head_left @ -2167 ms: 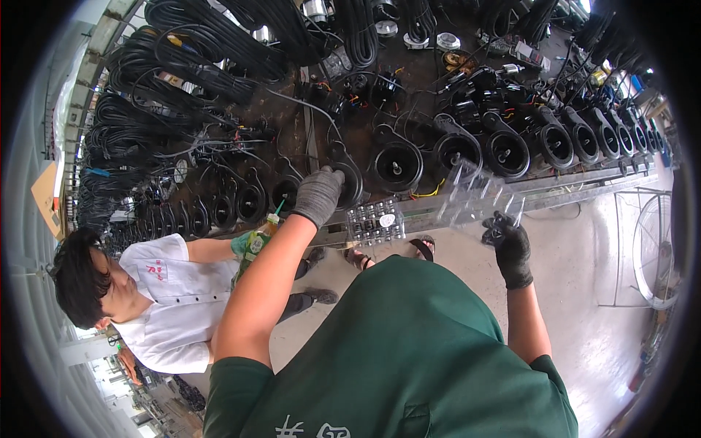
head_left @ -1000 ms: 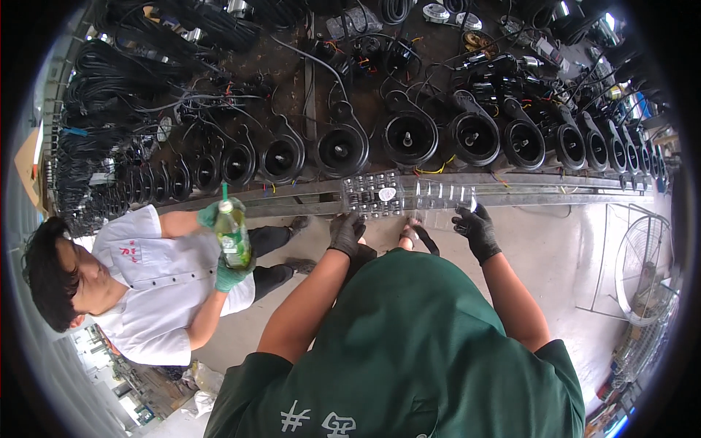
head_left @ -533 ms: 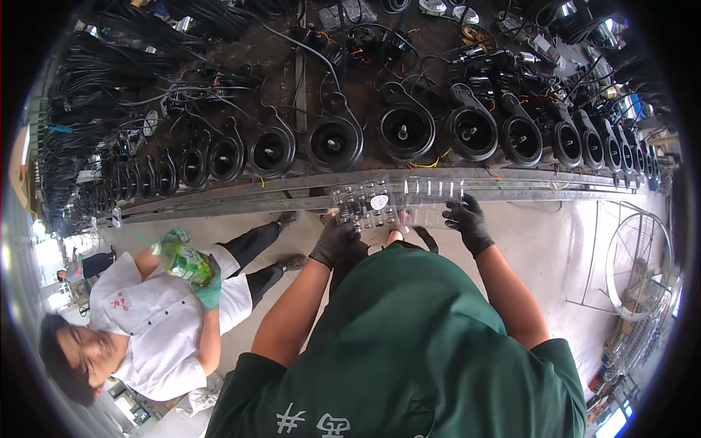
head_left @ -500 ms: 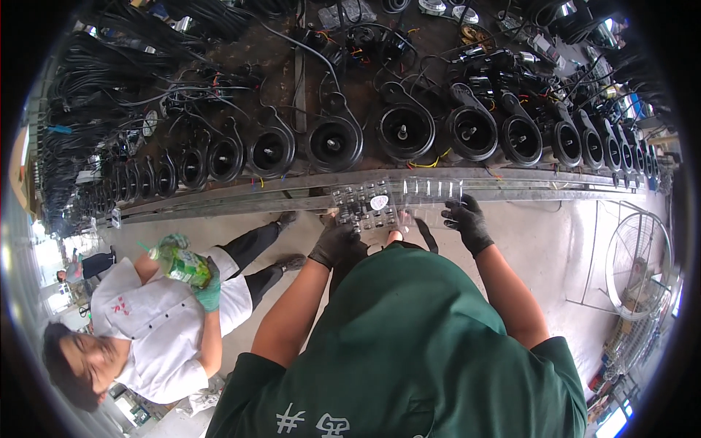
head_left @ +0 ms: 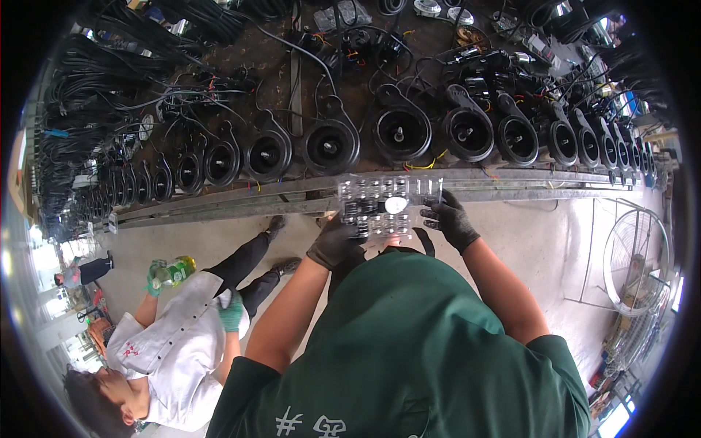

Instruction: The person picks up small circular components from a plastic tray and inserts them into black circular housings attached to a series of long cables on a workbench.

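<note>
hands (head_left: 334, 244): closer together | clear lid (head_left: 429, 187): drawn in toward parts tray (head_left: 367, 208)

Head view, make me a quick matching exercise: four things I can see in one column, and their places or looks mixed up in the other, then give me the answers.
Things:
1. Clear pack of small parts
2. Bottle
3. Black round housings
4. Co-worker's shirt

Places or looks:
A. Lined up along the near edge of the bench
B. White, with dark buttons
C. Between the wearer's left hand and right hand
D. In the co-worker's gloved hand

Pairs: 1-C, 2-D, 3-A, 4-B
</note>
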Motion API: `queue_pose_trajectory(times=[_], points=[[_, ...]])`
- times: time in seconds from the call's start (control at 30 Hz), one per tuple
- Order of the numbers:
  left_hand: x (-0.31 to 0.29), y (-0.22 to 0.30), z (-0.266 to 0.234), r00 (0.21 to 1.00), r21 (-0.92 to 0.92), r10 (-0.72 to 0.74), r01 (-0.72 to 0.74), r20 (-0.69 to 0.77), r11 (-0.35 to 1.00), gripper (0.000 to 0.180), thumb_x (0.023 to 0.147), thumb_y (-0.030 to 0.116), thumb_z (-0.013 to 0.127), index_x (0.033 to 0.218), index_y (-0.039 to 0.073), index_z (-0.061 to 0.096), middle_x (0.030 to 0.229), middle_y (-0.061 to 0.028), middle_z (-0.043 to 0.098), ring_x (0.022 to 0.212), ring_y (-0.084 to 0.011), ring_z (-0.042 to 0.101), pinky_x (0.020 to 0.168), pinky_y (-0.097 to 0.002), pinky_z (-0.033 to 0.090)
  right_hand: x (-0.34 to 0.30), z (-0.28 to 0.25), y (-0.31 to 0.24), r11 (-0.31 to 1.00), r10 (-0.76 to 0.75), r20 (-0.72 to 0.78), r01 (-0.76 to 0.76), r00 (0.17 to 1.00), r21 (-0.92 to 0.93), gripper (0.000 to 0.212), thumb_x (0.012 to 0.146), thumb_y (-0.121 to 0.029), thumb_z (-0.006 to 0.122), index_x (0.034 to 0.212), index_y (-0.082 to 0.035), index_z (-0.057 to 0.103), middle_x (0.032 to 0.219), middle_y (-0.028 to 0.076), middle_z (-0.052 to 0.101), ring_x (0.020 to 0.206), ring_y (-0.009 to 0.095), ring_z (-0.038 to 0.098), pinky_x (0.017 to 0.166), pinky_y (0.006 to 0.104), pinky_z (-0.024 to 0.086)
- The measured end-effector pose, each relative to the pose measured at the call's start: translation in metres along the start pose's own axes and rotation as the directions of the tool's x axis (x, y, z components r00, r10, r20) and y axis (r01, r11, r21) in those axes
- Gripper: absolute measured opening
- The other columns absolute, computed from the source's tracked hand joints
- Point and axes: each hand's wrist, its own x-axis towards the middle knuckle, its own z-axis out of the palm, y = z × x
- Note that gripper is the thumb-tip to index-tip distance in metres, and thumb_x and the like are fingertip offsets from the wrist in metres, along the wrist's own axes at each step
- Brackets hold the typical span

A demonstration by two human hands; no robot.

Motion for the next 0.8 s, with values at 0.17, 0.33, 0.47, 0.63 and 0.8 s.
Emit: queue_pose_trajectory(times=[0.17,0.33,0.47,0.63,0.8], points=[[0.052,0.042,0.018,0.931,-0.928,-0.278,0.302,0.237,0.218,0.066,0.087,0.005,0.064,0.151,0.002,0.050,0.142,-0.0102,0.062,0.129,-0.0241,0.061,0.109,-0.0383,0.049,0.018,0.026,0.004,0.994,-0.023,0.152,0.007,0.988,0.108,0.047,0.104,-0.026,0.058,0.148,-0.009,0.052,0.134,0.011,0.067,0.116,0.023,0.069,0.096,0.0407,0.060],[0.070,0.067,0.013,0.871,-0.799,-0.418,0.435,0.258,0.415,0.056,0.087,0.012,0.073,0.142,0.010,0.060,0.120,-0.0015,0.070,0.103,-0.0153,0.067,0.084,-0.0297,0.058,0.019,0.023,-0.001,0.907,0.051,0.232,-0.142,0.971,0.396,0.048,0.107,-0.029,0.055,0.148,-0.006,0.052,0.137,0.013,0.066,0.122,0.026,0.067,0.103,0.0406,0.058],[0.066,0.030,0.025,0.843,-0.605,-0.537,0.422,-0.011,0.675,0.057,0.084,0.007,0.083,0.136,0.003,0.060,0.118,-0.0091,0.075,0.105,-0.0201,0.071,0.093,-0.0334,0.059,0.016,0.023,-0.002,0.965,-0.017,0.205,-0.038,0.979,0.260,0.053,0.103,-0.026,0.062,0.150,-0.006,0.051,0.137,0.012,0.066,0.121,0.027,0.067,0.102,0.0438,0.058],[0.066,0.013,0.032,0.872,-0.267,-0.468,0.422,-0.142,0.867,0.061,0.084,0.005,0.085,0.139,0.004,0.059,0.122,-0.0079,0.074,0.111,-0.0194,0.068,0.100,-0.0335,0.055,0.017,0.025,-0.002,0.992,-0.012,0.165,-0.008,0.986,0.122,0.056,0.098,-0.018,0.069,0.149,-0.005,0.052,0.133,0.012,0.066,0.119,0.026,0.067,0.102,0.0422,0.057],[0.066,0.007,0.037,0.895,-0.305,-0.405,0.339,-0.186,0.890,0.070,0.081,-0.005,0.082,0.146,0.004,0.055,0.127,-0.0094,0.070,0.115,-0.0196,0.066,0.102,-0.0334,0.054,0.020,0.020,-0.006,0.985,0.026,0.223,-0.063,0.975,0.161,0.053,0.098,-0.020,0.069,0.146,-0.003,0.054,0.132,0.012,0.067,0.118,0.026,0.067,0.103,0.0405,0.055]])
